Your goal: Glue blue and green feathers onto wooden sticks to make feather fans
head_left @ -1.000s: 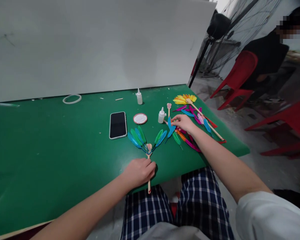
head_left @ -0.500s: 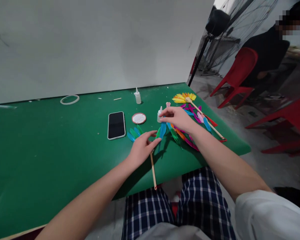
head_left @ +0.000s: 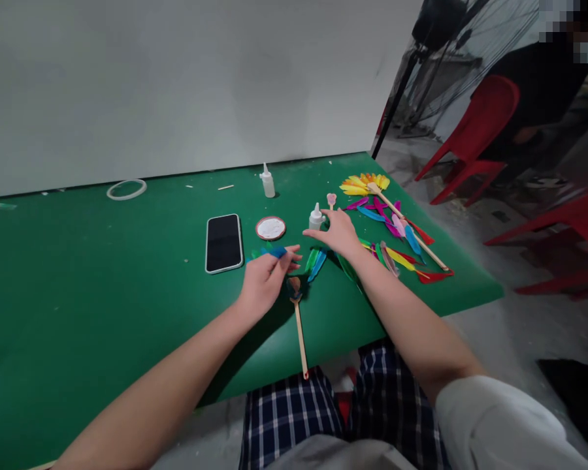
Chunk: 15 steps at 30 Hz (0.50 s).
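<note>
My left hand (head_left: 266,282) is above the table with a blue feather (head_left: 277,252) caught among its fingers. Other blue and green feathers show behind the knuckles, partly hidden. Just below the fingertips lies a wooden stick (head_left: 300,336) with a broad, dark-looking head. A green and blue feather pair (head_left: 316,262) rests between my hands. My right hand (head_left: 338,232) has thumb and fingers spread about a small white squeeze bottle (head_left: 315,220); whether they touch it, I cannot tell. Loose coloured feathers (head_left: 394,256) lie partly behind my right forearm.
A phone (head_left: 224,243), a round dish of white stuff (head_left: 270,228), a second squeeze bottle (head_left: 268,182) and a clear ring (head_left: 127,190) lie on the green table. A yellow feather fan (head_left: 365,184) is far right. Beyond, a person sits on a red chair (head_left: 492,124).
My left hand has moved left, off the green and blue feather pair, uncovering the stick's head. My right hand has drawn away from the feather tips and opened near the bottle.
</note>
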Tool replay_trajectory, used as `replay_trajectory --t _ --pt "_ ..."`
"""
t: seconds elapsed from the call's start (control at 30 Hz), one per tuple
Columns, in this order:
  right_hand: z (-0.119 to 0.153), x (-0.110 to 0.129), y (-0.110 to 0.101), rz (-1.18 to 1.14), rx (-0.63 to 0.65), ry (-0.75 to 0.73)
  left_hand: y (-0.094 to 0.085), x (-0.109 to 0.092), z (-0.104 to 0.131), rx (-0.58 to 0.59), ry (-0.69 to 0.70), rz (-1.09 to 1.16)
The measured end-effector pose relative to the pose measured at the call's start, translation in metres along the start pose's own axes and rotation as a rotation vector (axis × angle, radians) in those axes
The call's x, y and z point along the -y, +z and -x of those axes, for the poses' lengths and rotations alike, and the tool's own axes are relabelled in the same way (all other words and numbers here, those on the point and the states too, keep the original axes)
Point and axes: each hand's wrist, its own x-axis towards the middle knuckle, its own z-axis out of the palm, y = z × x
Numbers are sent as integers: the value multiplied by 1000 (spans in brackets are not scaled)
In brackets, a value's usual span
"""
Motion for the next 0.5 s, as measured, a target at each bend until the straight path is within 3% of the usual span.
replay_trajectory --t 0.1,0.17,0.33,0.5 --pt "-3 4 11 6 1 7 2 11 9 60 417 -303" --pt "-7 1 12 -59 -15 7 2 17 10 66 620 -419" --pt "-13 -15 -15 -678 -172 34 -2 23 7 45 788 -544" --pt "-7 -13 -49 -1180 -90 77 -3 19 6 146 922 -613"
